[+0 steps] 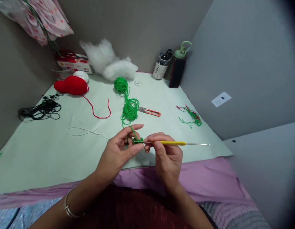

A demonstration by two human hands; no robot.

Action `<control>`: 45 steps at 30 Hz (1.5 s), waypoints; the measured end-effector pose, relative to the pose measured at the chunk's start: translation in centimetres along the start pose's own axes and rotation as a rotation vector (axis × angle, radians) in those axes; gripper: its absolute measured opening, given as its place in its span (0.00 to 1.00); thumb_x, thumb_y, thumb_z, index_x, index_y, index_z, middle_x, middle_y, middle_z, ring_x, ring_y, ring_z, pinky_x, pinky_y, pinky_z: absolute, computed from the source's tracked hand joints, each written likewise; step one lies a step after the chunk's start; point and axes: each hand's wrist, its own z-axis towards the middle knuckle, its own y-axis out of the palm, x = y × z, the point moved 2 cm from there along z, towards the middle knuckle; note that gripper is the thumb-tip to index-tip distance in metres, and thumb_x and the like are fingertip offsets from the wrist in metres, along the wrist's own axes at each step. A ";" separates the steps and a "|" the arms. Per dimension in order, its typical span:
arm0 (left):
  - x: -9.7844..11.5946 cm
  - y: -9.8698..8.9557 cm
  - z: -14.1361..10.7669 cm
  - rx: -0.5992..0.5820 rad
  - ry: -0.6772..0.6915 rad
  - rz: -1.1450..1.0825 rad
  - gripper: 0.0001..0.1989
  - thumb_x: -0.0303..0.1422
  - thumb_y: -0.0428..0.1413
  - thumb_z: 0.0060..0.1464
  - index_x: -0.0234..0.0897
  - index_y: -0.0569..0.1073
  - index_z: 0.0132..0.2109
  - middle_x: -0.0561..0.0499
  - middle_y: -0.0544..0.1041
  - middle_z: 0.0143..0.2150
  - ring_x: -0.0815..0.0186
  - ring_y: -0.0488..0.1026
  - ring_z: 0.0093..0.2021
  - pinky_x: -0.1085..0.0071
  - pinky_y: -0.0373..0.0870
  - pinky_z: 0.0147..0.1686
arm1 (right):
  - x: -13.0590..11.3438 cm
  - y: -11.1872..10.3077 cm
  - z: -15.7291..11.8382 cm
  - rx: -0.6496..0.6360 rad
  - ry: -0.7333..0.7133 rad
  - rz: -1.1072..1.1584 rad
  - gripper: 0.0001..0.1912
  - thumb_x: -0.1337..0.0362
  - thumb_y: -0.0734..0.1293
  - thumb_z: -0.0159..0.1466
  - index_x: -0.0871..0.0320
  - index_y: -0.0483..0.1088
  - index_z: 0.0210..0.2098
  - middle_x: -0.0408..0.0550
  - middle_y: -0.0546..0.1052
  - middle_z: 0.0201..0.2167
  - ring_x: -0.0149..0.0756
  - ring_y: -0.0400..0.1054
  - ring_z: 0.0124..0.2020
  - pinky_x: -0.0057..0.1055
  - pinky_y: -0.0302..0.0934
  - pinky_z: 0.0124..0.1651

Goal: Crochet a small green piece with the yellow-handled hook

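My left hand [121, 146] pinches a small green crochet piece [138, 140] between thumb and fingers, with a strand of green yarn running over its raised index finger. My right hand [168, 156] grips a crochet hook [173, 143] by its yellow handle. One metal end of the hook reaches into the green piece; the other points right. Behind my hands lies a loose heap of green yarn [130, 109], joined by strands to a green yarn ball [120, 85]. Fingers partly cover the green piece.
Orange-handled thread snips [151, 111] lie beside the green heap. To the left are red yarn [71, 85], black cord [41, 109] and white yarn [83, 131]. White stuffing [106, 62], a pen cup [160, 68] and a phone [177, 73] stand along the back; thread scraps [194, 117] lie right.
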 end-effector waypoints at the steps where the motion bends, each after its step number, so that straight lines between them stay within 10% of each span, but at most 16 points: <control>1: -0.1 0.1 0.0 -0.003 -0.004 0.009 0.24 0.32 0.71 0.58 0.51 0.82 0.60 0.55 0.75 0.40 0.70 0.69 0.37 0.72 0.66 0.44 | 0.1 0.0 0.0 -0.002 0.003 -0.002 0.08 0.65 0.70 0.73 0.50 0.83 0.43 0.43 0.81 0.36 0.29 0.75 0.31 0.29 0.72 0.35; 11: 0.7 0.3 0.2 -0.197 -0.246 -0.384 0.26 0.33 0.72 0.48 0.39 0.85 0.56 0.51 0.74 0.36 0.69 0.66 0.34 0.74 0.64 0.35 | -0.4 -1.0 1.5 0.047 0.192 0.157 0.08 0.58 0.73 0.69 0.54 0.81 0.36 0.44 0.81 0.30 0.28 0.71 0.24 0.25 0.68 0.27; 22: 0.0 0.1 -0.4 -0.127 -0.013 0.115 0.22 0.38 0.67 0.62 0.47 0.80 0.62 0.49 0.80 0.44 0.59 0.76 0.49 0.64 0.68 0.54 | 0.3 -0.9 0.7 -0.032 0.029 -0.048 0.07 0.59 0.70 0.73 0.52 0.81 0.42 0.46 0.84 0.37 0.31 0.71 0.30 0.29 0.66 0.32; 35: 0.5 -0.3 -0.1 -0.034 0.016 0.116 0.17 0.30 0.67 0.58 0.43 0.83 0.55 0.52 0.78 0.39 0.63 0.74 0.42 0.68 0.71 0.47 | 0.1 -0.8 1.5 -0.063 0.169 0.058 0.12 0.53 0.66 0.74 0.54 0.71 0.39 0.44 0.83 0.34 0.26 0.67 0.19 0.25 0.60 0.22; 45: 0.8 -0.2 -0.2 0.038 0.082 0.219 0.16 0.30 0.68 0.57 0.43 0.85 0.53 0.51 0.78 0.37 0.62 0.75 0.41 0.66 0.71 0.48 | -1.2 -1.1 0.8 -0.157 -0.092 -0.246 0.09 0.62 0.63 0.77 0.53 0.76 0.44 0.47 0.84 0.39 0.31 0.76 0.29 0.31 0.69 0.31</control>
